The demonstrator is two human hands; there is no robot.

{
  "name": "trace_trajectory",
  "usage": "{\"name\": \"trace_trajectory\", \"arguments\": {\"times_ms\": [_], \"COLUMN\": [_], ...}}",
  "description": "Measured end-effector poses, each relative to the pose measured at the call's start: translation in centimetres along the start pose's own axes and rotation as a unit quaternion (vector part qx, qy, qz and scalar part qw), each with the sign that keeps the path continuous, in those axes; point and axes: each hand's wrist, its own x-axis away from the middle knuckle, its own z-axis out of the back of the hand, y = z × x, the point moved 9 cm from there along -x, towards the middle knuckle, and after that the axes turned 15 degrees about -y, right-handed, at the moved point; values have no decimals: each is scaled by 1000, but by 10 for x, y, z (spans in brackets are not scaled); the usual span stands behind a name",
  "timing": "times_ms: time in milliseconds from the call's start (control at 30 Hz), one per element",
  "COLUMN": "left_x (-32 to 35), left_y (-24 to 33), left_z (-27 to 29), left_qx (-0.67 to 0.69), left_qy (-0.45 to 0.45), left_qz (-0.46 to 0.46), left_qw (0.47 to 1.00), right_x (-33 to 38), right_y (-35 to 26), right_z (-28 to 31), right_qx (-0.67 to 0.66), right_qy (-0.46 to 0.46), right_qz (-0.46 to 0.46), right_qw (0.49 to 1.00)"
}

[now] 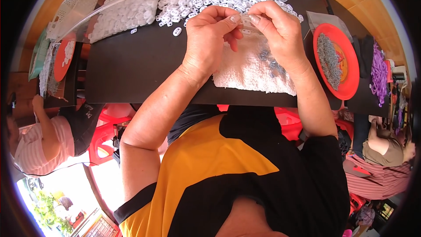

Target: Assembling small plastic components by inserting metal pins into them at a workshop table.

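Above a pale towel [245,72], my two hands meet fingertip to fingertip. My left hand [209,37] pinches with thumb and forefinger, its other fingers curled. Thumb and forefinger of my right hand [280,30] are pinched too. Between them shows a small whitish plastic piece [246,31]; its exact shape is hard to make out, and the fingertips cover part of it. Small grey metal pieces [274,65] lie scattered on the towel under my right hand. Behind my hands spreads a heap of white two-holed plastic pieces [206,0].
A clear bag of white pieces [129,11] lies at the back left. To the right, a red basin [356,72] holds a pile of small grey metal parts [329,59]. Purple pieces [378,74] hang farther right. Other people [46,142] sit at both sides.
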Motion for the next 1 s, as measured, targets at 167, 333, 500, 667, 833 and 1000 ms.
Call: {"name": "trace_trajectory", "arguments": {"times_ms": [167,333,500,667,833,1000], "left_x": [0,1,3,5,6,5], "left_y": [1,3,2,2,2,-7], "left_z": [-2,-4,-2,1,4,13], "left_qx": [3,-3,2,-20,-6,-21], "left_qy": [-5,-3,15,31,57,63], "left_qz": [-3,-12,-18,-37,-26,3], "left_qw": [1000,1000,1000,999,998,998], "right_x": [0,0,1,2,-1,-2], "right_y": [-4,-7,-11,-13,-4,13], "right_z": [-2,-4,-8,-14,-18,-24], "right_qx": [38,70,68,68,28,-46], "right_qy": [-6,-11,-11,-2,-13,-30], "right_qz": [4,18,15,32,-5,-22], "right_qw": [999,997,998,997,1000,998]}}
